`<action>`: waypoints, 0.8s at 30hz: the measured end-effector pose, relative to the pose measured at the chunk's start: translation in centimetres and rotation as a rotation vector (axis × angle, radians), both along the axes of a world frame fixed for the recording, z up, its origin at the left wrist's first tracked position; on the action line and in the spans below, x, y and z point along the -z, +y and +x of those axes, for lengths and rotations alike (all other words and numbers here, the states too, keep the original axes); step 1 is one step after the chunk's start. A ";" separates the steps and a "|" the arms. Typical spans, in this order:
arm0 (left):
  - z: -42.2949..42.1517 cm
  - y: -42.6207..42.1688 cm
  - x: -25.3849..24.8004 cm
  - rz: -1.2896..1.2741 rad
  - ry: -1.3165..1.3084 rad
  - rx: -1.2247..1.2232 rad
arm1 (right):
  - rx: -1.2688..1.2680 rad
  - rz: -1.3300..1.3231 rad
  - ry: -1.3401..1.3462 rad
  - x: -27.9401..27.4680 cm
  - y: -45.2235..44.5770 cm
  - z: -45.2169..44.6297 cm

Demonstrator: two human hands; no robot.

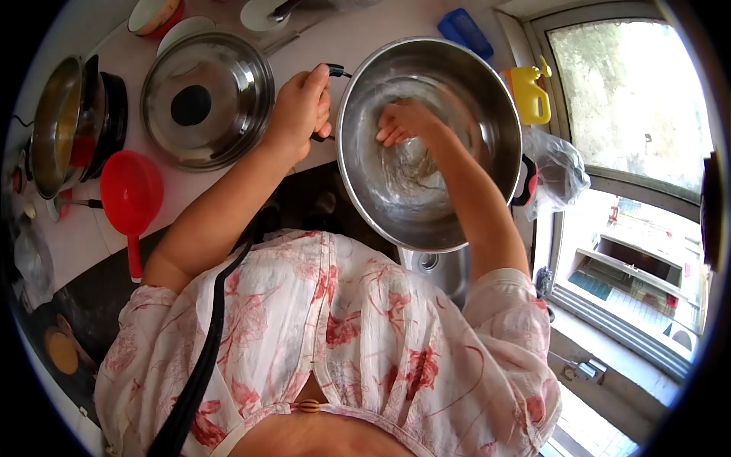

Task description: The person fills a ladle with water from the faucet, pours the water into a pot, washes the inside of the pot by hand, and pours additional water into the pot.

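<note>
A large steel pot [476, 91] is tilted over the sink [449, 268], with some water [415, 179] lying in it. My left hand [303, 107] is wrapped round the pot's black side handle. Inside the pot, my right hand [407, 122] is above or at the water, its fingers curled together; whether they hold anything is hidden. The pot's other handle [527, 181], black and red, shows on the right side.
A steel lid [232, 84] with a black knob lies left of the pot. Further left are a red ladle [132, 190] and stacked pans [57, 126]. A blue container [465, 33], a yellow jug [527, 95] and a plastic bag [560, 169] stand near the window.
</note>
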State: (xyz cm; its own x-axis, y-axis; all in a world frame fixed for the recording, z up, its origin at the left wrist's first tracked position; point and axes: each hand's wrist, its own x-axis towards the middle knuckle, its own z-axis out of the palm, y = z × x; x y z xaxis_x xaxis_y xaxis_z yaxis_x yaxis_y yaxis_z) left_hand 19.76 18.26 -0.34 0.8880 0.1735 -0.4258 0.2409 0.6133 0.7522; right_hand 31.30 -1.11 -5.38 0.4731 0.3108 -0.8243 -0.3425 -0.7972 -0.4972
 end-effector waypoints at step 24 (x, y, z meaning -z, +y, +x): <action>-0.1 -0.1 -0.1 -0.018 0.017 0.000 | -0.521 0.051 0.056 0.8 -3.0 -2.3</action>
